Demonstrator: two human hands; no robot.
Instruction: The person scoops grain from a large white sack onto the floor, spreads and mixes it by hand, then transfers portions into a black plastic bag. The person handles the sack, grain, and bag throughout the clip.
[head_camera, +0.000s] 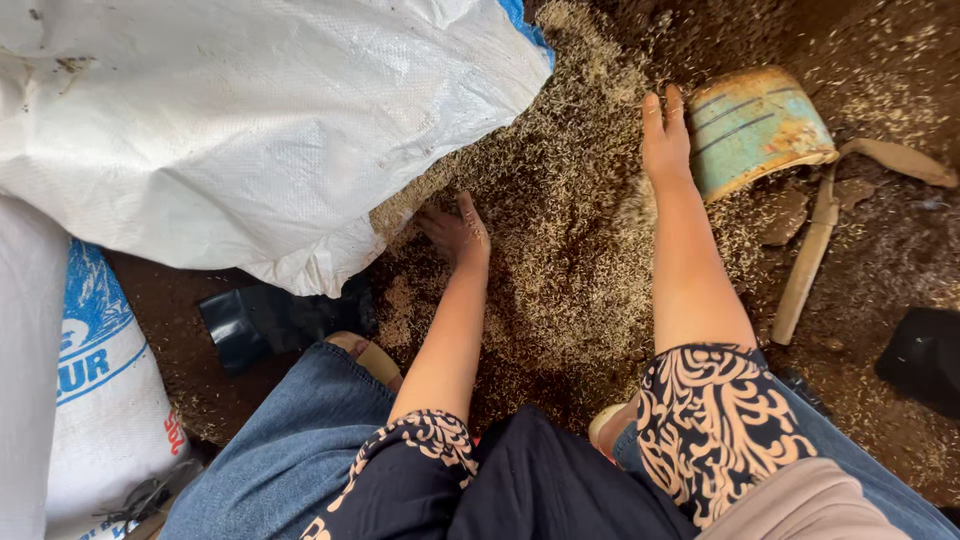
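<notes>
A crouching person spreads both arms over husked grain (560, 270) scattered on the dirt floor, the left hand (455, 232) flat and unclenched at the mouth of a tipped white woven sack (250, 130), the right hand (665, 135) open, fingers straight, raking grain beside an overturned turquoise metal tin (755, 125) and a wooden handle (805, 265)

Open ground covered by scattered grain husks (560, 270) is lying between the left hand (455, 232) and the right hand (665, 135), and nothing is standing there. Passage to the left is being blocked by a large white woven sack (250, 130), whose edge is lying just beside the left hand. On the right, the way is being barred by a tipped turquoise tin (755, 125) touching the right hand, and by a wooden handle (810, 255) beyond it.
</notes>
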